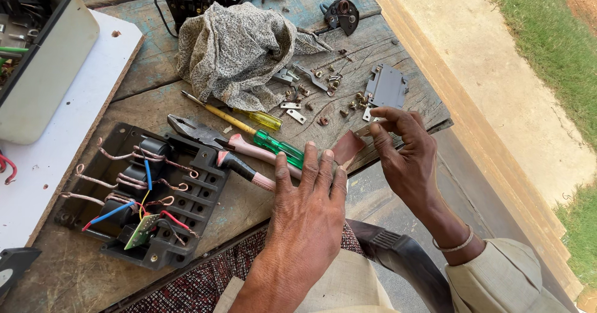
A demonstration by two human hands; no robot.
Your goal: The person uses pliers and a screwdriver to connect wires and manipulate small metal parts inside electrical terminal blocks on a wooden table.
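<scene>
**Brown sandpaper strip at the bench edge, unit lying open**

The brown sandpaper strip (347,147) sits between both hands at the bench's front edge. The left hand (309,202) lies flat, fingers spread, touching its near end; the right hand (404,151) pinches a small metal contact (365,128) against it. Stripping looks done: the black coil unit (140,191) lies open, screws (348,104) scattered. Reassembly appears untouched.

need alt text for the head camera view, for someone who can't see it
A person's two bare hands hold a small reddish-brown sheet at the edge of a worn wooden workbench: left hand flat on it, right hand pinching it. Nearby lie pliers, screwdrivers, a black wired electrical unit, a crumpled cloth and loose screws.
</scene>
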